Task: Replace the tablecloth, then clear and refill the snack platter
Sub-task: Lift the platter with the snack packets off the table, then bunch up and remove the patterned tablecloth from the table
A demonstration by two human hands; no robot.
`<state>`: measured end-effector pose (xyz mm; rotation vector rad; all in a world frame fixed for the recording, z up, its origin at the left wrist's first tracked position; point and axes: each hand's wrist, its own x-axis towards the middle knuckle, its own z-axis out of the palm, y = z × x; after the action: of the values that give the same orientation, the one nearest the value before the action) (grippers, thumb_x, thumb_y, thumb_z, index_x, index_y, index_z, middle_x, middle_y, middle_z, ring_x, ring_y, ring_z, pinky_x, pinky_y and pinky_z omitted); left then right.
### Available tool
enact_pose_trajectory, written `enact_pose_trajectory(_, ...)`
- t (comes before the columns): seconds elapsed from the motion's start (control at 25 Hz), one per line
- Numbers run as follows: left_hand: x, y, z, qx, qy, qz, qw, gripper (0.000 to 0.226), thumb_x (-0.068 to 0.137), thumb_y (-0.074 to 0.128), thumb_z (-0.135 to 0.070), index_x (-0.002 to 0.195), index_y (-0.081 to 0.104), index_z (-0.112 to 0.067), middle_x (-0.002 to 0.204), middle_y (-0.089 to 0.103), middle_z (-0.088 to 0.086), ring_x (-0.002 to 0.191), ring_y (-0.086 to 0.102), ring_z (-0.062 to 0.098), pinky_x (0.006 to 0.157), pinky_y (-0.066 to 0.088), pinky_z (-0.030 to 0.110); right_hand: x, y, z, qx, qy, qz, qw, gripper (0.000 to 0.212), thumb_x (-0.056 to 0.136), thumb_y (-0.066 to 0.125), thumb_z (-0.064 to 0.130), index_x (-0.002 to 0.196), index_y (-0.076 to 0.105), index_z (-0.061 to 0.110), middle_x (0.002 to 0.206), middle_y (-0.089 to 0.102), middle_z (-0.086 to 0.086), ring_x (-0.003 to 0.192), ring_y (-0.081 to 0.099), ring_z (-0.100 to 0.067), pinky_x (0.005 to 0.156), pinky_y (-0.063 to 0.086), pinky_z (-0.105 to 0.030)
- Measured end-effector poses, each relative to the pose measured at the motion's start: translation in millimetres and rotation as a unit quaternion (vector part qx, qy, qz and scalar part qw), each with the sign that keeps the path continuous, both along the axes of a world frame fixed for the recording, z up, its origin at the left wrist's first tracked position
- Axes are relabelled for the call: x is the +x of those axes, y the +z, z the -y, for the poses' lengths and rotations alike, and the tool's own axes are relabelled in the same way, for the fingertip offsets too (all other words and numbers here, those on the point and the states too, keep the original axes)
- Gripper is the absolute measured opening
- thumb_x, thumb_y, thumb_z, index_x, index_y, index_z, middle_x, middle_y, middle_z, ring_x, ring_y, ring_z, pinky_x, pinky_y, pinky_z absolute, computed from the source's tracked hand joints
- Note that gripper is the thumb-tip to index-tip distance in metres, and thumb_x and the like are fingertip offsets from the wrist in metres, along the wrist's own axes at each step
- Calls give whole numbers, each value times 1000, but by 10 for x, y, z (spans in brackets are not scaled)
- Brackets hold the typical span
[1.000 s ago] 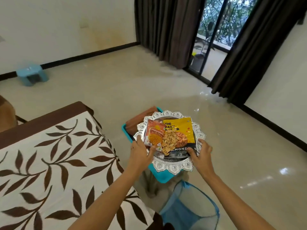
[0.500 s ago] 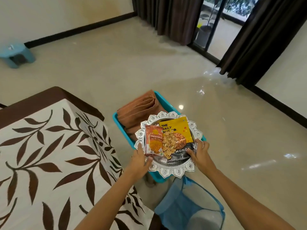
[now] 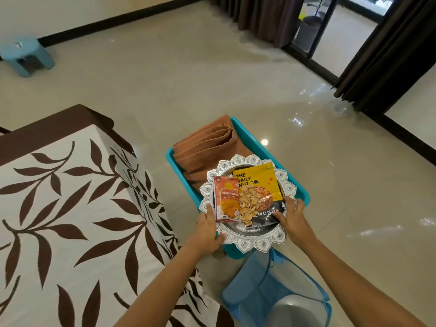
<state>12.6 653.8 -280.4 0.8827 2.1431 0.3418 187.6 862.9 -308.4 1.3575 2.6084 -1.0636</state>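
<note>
Platter (image 3: 254, 244) has pulled back toward the person in the last second and now sits over the near end of the bin (image 3: 175, 171) rather than covering it. Left hand (image 3: 207, 230) and right hand (image 3: 293, 218) each grip its rim, so this reads as a lift-off with clearing not started. Platter carries an orange packet (image 3: 226, 199), almond pouch (image 3: 257, 178) and loose shells (image 3: 249, 201); bin holds a folded brown cloth (image 3: 207, 147) at its far end; mesh bag (image 3: 254, 300) just this side of the bin shows no contents.
</note>
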Motion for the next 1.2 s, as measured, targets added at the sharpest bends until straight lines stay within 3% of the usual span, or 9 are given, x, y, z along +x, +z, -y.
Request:
enact_pose_trajectory(0.12, -34, 73, 6, -11, 4, -13, 1000, 96, 93, 54, -39, 149, -18, -9, 153, 17, 17, 138, 28, 33, 110, 29, 42, 10, 34, -8, 19, 1, 10, 1000, 70, 89, 35, 62, 143, 30, 18, 147, 19, -23, 128, 40, -41, 103, 38, -50)
enact_pose_trajectory(0.24, -100, 259, 18, 14, 21, -28, 999, 90, 92, 55, -40, 152, -8, -15, 151, 25, 13, 135, 33, 30, 110, 30, 41, -24, 157, 65, 34, -41, 26, 998, 65, 93, 40, 51, 147, 27, 17, 153, 8, -27, 143, 10, -43, 112, 24, -57)
enact_pose_trajectory(0.32, -139, 470, 68, 56, 19, -57, 997, 80, 92, 55, -38, 151, 6, -18, 146, 33, 10, 131, 39, 26, 107, 35, 37, -97, 341, 238, 44, -52, -19, 998, 60, 95, 40, 46, 145, 28, 16, 154, 7, -24, 144, 9, -41, 112, 24, -56)
enact_pose_trajectory(0.44, -174, 845, 332, 104, 41, -95, 989, 69, 94, 53, -37, 149, 18, -17, 147, 33, 6, 134, 36, 21, 108, 34, 33, -221, 680, 731, 50, -15, -88, 995, 58, 96, 34, 50, 143, 31, 15, 157, 9, -12, 141, 23, -33, 108, 33, -47)
enact_pose_trajectory(0.52, -218, 1075, 643, 121, 66, -119, 983, 65, 94, 53, -36, 148, 22, -16, 149, 32, 5, 136, 35, 19, 110, 33, 34, -308, 875, 1204, 35, 12, -104, 994, 59, 97, 36, 46, 147, 25, 15, 159, 3, -6, 143, 19, -28, 109, 32, -44)
enact_pose_trajectory(0.68, -344, 1405, 1597, 122, 123, -147, 974, 63, 94, 53, -37, 147, 26, -15, 149, 32, 7, 136, 34, 21, 110, 34, 35, -511, 1214, 2291, 2, 98, -141, 985, 92, 82, 16, 77, 150, 18, 15, 159, -1, 1, 147, 2, -18, 116, 14, -33)
enact_pose_trajectory(0.84, -326, 1477, 2777, 93, 171, -164, 967, 65, 94, 51, -40, 147, 25, -11, 147, 32, 10, 134, 35, 25, 109, 32, 33, -632, 1418, 3425, -32, 151, -122, 980, 69, 96, 41, 48, 151, 13, 16, 160, -8, -4, 147, -7, -19, 117, 14, -33)
enact_pose_trajectory(1.08, -157, 1328, 4475, -7, 222, -193, 956, 76, 91, 49, -51, 149, 19, -11, 151, 24, 15, 137, 29, 31, 111, 28, 39, -674, 1398, 4654, -102, 167, -33, 980, 88, 91, 56, 45, 150, 4, 7, 157, -11, -20, 145, -11, -31, 118, 7, -41)
enact_pose_trajectory(1.2, -96, 1248, 5075, -51, 327, -208, 920, 85, 90, 45, -59, 152, 10, -13, 156, 8, 23, 143, 15, 38, 115, 19, 47, -734, 1393, 5036, -44, 87, 13, 995, 106, 82, 64, 54, 151, -1, 8, 155, -13, -26, 144, -13, -37, 117, 2, -48)
